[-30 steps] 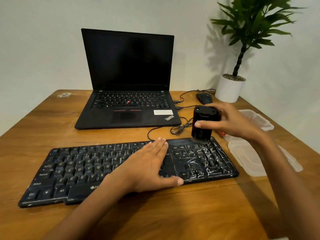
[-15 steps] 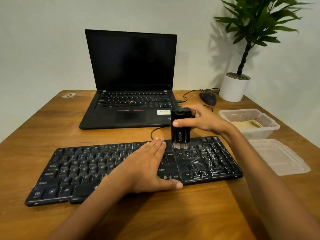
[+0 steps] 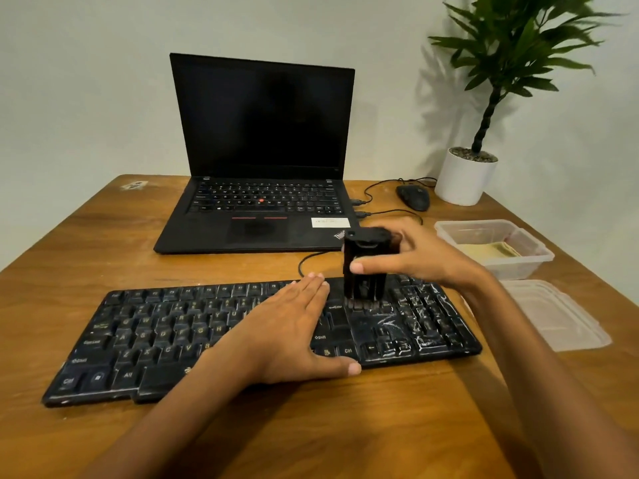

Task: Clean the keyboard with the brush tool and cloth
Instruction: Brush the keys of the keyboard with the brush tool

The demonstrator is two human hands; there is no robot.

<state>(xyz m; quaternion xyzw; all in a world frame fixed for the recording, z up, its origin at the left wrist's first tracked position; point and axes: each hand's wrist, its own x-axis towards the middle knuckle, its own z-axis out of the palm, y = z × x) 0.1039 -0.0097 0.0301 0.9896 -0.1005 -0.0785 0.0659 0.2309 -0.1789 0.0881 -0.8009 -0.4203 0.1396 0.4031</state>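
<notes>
Two hands at work, lower centre of frame. Left hand (image 3: 294, 330) lies flat, fingers straight, pressing on the black keyboard (image 3: 155, 340) mid-frame on the wooden bench (image 3: 103, 236). Right hand (image 3: 425, 257) is clamped round the black brush tool (image 3: 364, 286), thumb across its front. Tool upright, bristles touching keys just right of the left fingertips. Keys at right end streaked white. Cloth (image 3: 491, 250) lies in a clear tub (image 3: 532, 261) at right edge, lid (image 3: 560, 319) just below. Laptop (image 3: 262, 126) open, upper centre.

Head view — forward, down; close above desk (image 3: 103, 236)
</notes>
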